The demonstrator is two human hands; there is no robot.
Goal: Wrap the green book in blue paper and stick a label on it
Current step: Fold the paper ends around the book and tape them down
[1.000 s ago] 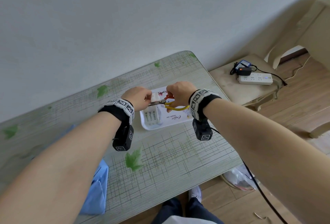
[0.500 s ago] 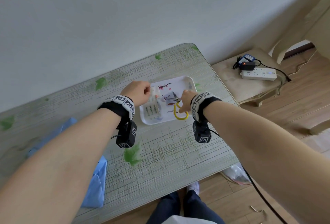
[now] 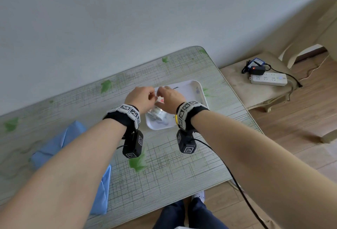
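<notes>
head cam | looks forward and down | close over table | single view

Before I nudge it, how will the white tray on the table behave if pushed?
The white tray looks thin and shallow, so it is probably light and quick to slide on the table. It sits flat, so tipping seems unlikely. Its raised rim should give fingers a hold.

The tray is sitting on the table toward its far right, and the left hand and the right hand are meeting just above it, with the label sheet hanging between them. The wrapped book is lying at the table's near left, well apart from the tray. Right of the table, a power strip is resting on a low stool.
</notes>
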